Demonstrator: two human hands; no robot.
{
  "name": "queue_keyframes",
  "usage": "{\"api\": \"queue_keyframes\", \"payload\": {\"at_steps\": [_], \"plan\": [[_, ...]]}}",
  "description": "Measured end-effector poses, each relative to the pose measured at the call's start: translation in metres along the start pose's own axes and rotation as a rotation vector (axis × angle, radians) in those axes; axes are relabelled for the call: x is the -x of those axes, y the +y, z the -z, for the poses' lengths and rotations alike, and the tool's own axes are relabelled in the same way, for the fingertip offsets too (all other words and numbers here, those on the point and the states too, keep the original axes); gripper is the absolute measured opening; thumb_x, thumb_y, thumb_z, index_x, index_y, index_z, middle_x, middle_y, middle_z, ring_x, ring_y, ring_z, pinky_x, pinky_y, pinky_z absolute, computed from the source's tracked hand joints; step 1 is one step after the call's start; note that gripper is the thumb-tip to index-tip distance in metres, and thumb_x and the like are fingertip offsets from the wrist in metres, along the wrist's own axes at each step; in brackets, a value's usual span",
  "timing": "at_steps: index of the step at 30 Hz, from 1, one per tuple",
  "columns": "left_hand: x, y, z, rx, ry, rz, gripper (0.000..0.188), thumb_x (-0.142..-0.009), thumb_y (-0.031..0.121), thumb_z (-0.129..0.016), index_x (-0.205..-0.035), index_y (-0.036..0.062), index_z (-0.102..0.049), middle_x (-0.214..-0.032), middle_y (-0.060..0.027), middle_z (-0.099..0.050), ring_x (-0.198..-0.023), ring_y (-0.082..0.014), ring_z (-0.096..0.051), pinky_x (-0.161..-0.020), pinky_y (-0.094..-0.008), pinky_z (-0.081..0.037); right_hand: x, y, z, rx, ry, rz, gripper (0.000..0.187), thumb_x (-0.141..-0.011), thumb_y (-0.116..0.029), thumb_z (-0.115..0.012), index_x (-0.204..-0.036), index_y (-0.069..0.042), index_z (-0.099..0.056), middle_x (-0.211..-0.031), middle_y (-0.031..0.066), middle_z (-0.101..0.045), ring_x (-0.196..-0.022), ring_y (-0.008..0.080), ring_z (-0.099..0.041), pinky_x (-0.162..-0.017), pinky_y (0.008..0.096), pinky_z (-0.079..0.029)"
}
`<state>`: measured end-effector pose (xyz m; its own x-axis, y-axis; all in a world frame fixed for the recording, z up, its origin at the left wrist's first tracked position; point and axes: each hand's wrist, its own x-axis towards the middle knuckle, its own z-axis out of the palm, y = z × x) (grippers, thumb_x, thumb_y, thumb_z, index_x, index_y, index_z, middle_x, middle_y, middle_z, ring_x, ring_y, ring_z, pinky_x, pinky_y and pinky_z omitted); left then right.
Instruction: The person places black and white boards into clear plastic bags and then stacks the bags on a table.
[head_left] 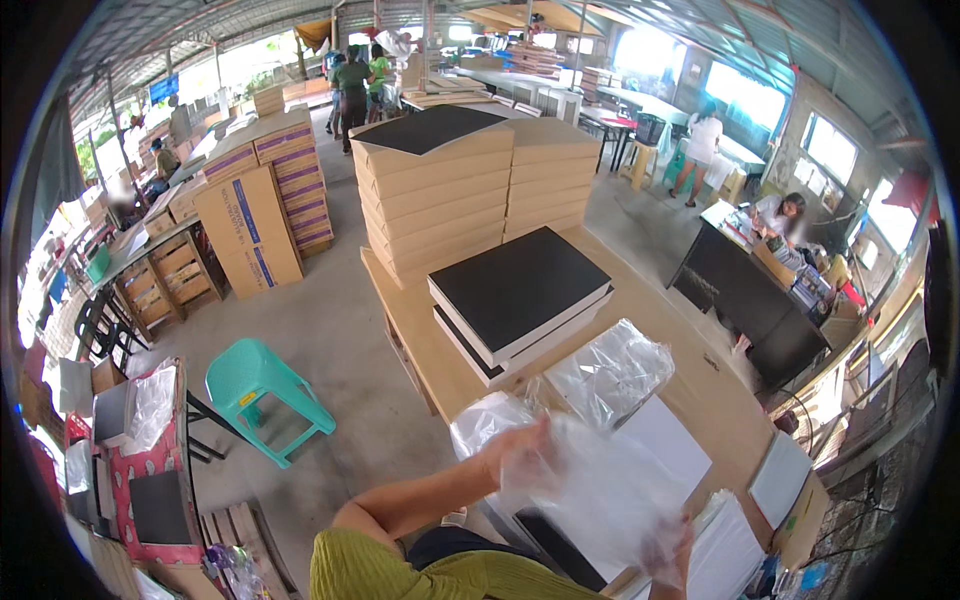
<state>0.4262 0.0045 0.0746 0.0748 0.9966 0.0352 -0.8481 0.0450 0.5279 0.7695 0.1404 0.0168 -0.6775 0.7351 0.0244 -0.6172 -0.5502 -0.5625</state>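
Note:
A transparent plastic bag (600, 490), smeared by motion, is stretched between my two hands in front of my body. My left hand (520, 455) grips its upper left side, and my right hand (675, 555) has hold of its lower right edge; the fingers are partly blurred behind the plastic. Under the bag lie a white sheet (672, 450) and a black-covered pad (560, 545), partly hidden. Just beyond, shiny plastic bags (615, 370) rest on the wooden table (700, 365). Further back is a stack of thick black-covered blocks with white edges (520, 290).
Tall stacks of brown-wrapped packages (430, 200) fill the table's far end, a black sheet (430, 128) on top. To the left stand a green stool (265, 390) and a red-covered side table (150, 465). A dark desk (745, 285) with a seated person is at right.

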Motion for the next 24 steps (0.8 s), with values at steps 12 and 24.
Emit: {"api": "queue_keyframes", "payload": {"at_steps": [12,24], "plan": [[-0.034,-0.080,0.091,-1.167,0.306,0.284,0.038,-0.080,0.019,-0.061,-0.113,0.0004,-0.056,-0.086,-0.0118,-0.064,-0.065,-0.0240,-0.057,-0.063,-0.0357,-0.048,0.062,0.028,0.043,0.341,0.726,0.069,0.008,-0.076,-0.004,-0.053,-0.068,-0.004,-0.051,-0.062,0.0090,-0.058,-0.053,0.0222,-0.058,-0.063,0.0395,-0.055],[-0.037,-0.174,0.160,-2.043,0.122,0.030,0.051,-0.075,0.012,-0.055,-0.123,-0.0021,-0.049,-0.113,-0.0286,-0.049,-0.112,-0.0413,-0.038,-0.092,-0.0440,-0.043,0.105,0.101,0.087,1.425,0.945,0.101,0.035,-0.076,-0.005,-0.054,-0.110,0.004,-0.057,-0.102,0.0159,-0.058,-0.095,0.0245,-0.057,-0.084,0.0339,-0.045]]}}
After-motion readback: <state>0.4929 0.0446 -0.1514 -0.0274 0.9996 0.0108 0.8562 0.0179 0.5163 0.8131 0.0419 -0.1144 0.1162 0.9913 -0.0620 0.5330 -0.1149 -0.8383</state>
